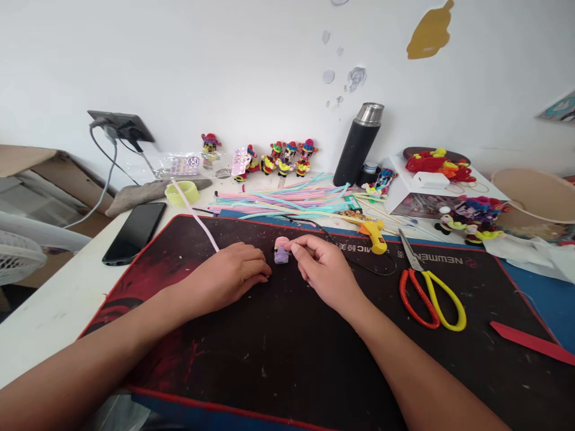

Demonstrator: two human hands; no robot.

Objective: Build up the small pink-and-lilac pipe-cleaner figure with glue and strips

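Note:
A small pink-and-purple fuzzy figure (281, 251) stands on the dark desk mat (287, 353) between my hands. My right hand (321, 266) has thumb and forefinger pinched together at the figure's right side. To the left of it, my left hand (236, 270) rests low over the mat with curled fingers. A pale lilac pipe cleaner (196, 216) runs from behind that hand up to the left; the hand appears closed on it, though the grip itself is hidden. Scissors (420, 281) with red and yellow handles lie right of my right hand.
Behind the mat lie many pastel pipe cleaners (278, 200), a yellow glue gun (374, 234) and a black thermos (359, 146). Several colourful dolls (287, 158) line the wall. A phone (135, 233) and yellow roll (182, 193) are left; a red strip (532, 342) lies right.

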